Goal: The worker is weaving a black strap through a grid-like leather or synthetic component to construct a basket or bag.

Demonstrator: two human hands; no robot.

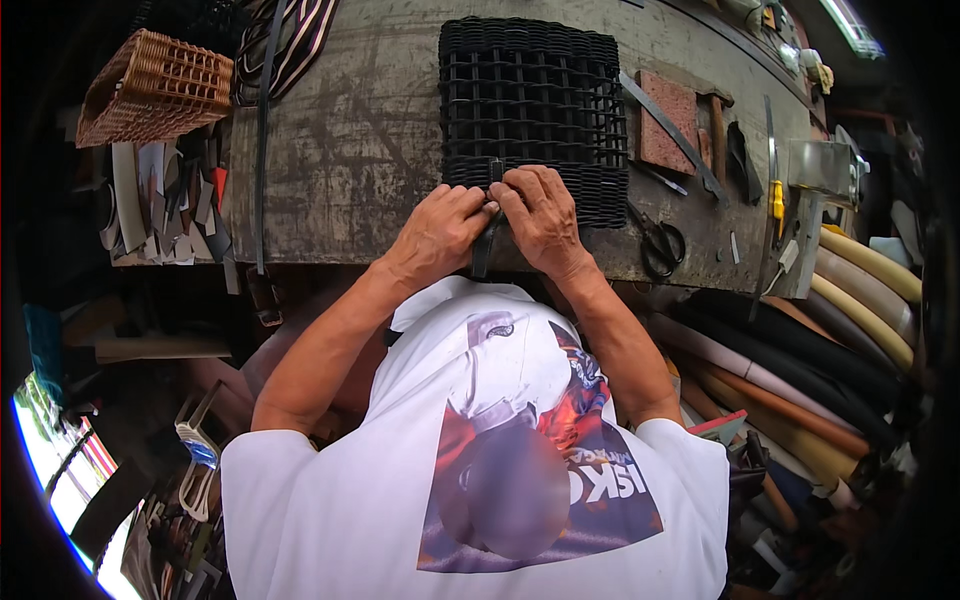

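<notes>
A black woven basket (535, 95) lies on its side on the worn workbench, its open lattice facing up. At its near edge, a black strap (485, 248) runs from the weave down past the bench edge. My left hand (445, 225) pinches the strap from the left with curled fingers. From the other side, my right hand (538, 215) closes on the same strap, thumb and fingertips meeting the left ones. A small buckle or loop (497, 170) seems to sit on the strap just above my fingers; its detail is too small to make out.
Right of the basket lie black scissors (660, 245), a metal ruler (675, 135), a reddish block (665, 120), a hammer (718, 140) and a yellow-handled screwdriver (777, 200). A brown wicker basket (160, 85) stands at the far left. Rolled material (850, 300) is stacked at right.
</notes>
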